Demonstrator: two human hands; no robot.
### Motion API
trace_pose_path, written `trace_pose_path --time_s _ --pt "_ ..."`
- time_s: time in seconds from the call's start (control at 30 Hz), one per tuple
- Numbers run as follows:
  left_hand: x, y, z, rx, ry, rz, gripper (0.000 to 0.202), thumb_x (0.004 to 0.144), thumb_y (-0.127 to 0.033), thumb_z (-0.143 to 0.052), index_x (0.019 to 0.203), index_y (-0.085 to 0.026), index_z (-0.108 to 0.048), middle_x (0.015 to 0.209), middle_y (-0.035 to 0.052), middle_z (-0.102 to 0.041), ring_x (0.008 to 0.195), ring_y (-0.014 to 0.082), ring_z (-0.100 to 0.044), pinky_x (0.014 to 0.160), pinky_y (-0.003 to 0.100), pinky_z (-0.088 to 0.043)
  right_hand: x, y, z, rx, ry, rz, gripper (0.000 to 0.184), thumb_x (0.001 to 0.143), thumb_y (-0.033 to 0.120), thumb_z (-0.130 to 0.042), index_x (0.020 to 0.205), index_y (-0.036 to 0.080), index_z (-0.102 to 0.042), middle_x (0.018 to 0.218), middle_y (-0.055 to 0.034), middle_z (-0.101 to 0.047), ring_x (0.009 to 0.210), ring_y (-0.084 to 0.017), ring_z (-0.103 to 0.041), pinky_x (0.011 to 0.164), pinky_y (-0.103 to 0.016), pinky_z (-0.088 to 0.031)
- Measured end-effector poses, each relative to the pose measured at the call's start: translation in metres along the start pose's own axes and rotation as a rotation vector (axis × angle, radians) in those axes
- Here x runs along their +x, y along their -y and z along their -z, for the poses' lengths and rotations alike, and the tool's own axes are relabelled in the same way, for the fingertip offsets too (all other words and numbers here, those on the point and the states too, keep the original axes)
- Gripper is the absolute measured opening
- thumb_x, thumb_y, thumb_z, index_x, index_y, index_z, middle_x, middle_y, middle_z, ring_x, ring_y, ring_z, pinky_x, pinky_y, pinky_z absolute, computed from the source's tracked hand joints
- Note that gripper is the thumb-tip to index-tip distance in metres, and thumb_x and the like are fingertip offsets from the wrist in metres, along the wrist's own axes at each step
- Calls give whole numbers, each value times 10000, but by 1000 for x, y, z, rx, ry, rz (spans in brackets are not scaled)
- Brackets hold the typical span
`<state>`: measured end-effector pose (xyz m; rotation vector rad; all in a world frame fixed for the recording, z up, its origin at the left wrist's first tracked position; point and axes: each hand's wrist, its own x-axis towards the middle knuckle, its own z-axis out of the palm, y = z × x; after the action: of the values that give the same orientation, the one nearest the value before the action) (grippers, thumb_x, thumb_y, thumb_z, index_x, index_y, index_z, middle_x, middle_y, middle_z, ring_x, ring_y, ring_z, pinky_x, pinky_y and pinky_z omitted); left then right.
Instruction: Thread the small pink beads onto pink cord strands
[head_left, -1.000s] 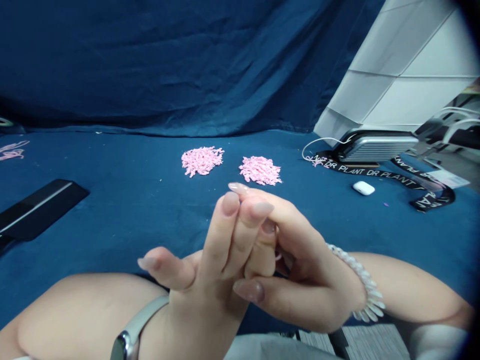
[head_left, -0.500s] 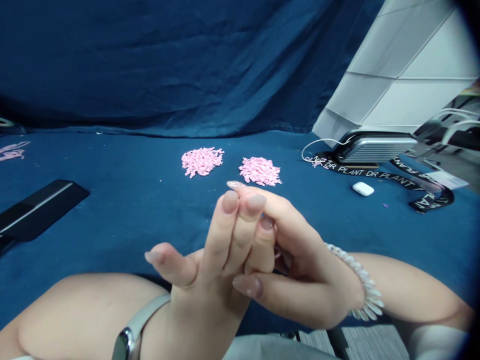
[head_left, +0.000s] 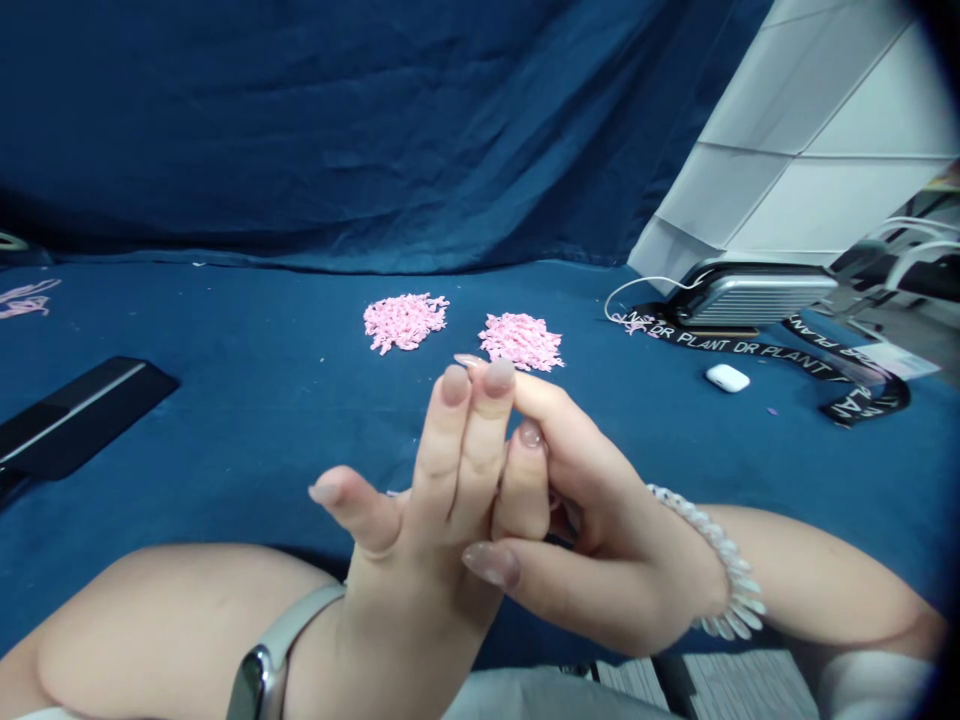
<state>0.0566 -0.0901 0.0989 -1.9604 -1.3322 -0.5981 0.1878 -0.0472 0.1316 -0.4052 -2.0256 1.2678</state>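
My left hand (head_left: 442, 520) is raised in front of me, index and middle fingers stretched upward side by side, thumb sticking out to the left. A silver watch (head_left: 274, 655) sits on that wrist. My right hand (head_left: 622, 570), with a pale beaded bracelet (head_left: 724, 570), closes round the left hand's fingers from the right; its thumb lies across them below and its index finger runs behind them. A faint pink bit shows in the gap between the hands; I cannot make out what it is. Two heaps of small pink pieces (head_left: 405, 320) (head_left: 521, 340) lie on the blue cloth beyond.
A black flat case (head_left: 75, 415) lies at the left, with pink scraps (head_left: 22, 298) further back. At the right are a white earbud case (head_left: 727, 377), a black printed ribbon (head_left: 750, 345) and a silver ribbed device (head_left: 750, 295) with a white cable.
Both hands have risen slightly together. The left fingers stand a little straighter and closer together, and the left thumb has lifted. The grip looks the same.
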Motion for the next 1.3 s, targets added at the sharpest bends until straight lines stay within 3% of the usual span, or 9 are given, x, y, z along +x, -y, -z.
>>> trace_pose_path --time_s 0.2,0.33,0.47,0.63,0.73,0.83,1.0,1.2,1.3 --pt "8 3 -4 -124 5 35 459 836 -237 -432 1287 -258 -346 1425 71 -289 1369 245 -28 1060 579 97 4 -8 -2 -10 -2 -80 745 797 272 -554 1397 184 -120 719 -9 -529 565 -62 -481 472 -155 -425" --pt "19 10 -7 -87 84 9 487 832 -280 -437 1299 -175 -348 1447 181 -145 1353 334 -65 987 571 225 9 -9 10 -16 -35 -135 707 813 297 -545 1390 219 -144 643 29 -473 494 -32 -402 443 -135 -373" --pt "32 22 -13 -364 173 -37 644 792 -362 -506 1331 -105 -264 1421 243 -190 1337 382 -137 1016 675 -38 16 -10 25 64 -123 -134 593 845 308 -493 1360 245 -206 636 36 -456 539 -43 -440 500 -145 -407" --pt "48 37 -20 -946 315 16 645 824 -290 -463 1369 -138 -155 1247 180 -480 1197 236 -464 974 410 -429 23 -8 43 134 -185 -152 402 867 322 -430 1249 209 -371 640 21 -477 630 -72 -504 616 -205 -465" --pt "58 42 -21 -1246 491 157 509 853 -255 -399 1329 -171 -239 1018 94 -615 979 153 -604 850 290 -505 25 -5 52 110 -197 -160 373 855 315 -444 1212 213 -412 656 20 -502 655 -81 -533 635 -232 -478" --pt "66 43 -21 -1426 649 270 323 870 -277 -365 1163 -156 -426 869 48 -648 809 110 -633 762 231 -515 27 -4 60 71 -219 -158 362 850 300 -445 1201 211 -439 687 16 -531 673 -84 -557 626 -234 -484" --pt "73 47 -23 -1474 668 319 281 863 -332 -394 856 -110 -566 714 30 -645 632 72 -603 657 178 -494 28 -6 73 56 -242 -163 318 840 248 -469 1150 186 -498 683 9 -555 653 -76 -564 626 -223 -493" --pt "73 52 -26 -1471 649 304 315 868 -355 -381 936 -117 -576 729 40 -657 639 86 -616 625 191 -497 29 -11 83 38 -387 -99 311 829 241 -516 1138 205 -526 726 -2 -597 672 -70 -573 632 -203 -492" --pt "70 52 -29 -1255 528 201 311 881 -318 -350 936 -130 -592 772 47 -665 698 96 -626 709 225 -506 29 -14 87 -128 -501 -30 321 818 273 -546 1131 200 -538 751 -20 -612 707 -88 -587 660 -216 -501"
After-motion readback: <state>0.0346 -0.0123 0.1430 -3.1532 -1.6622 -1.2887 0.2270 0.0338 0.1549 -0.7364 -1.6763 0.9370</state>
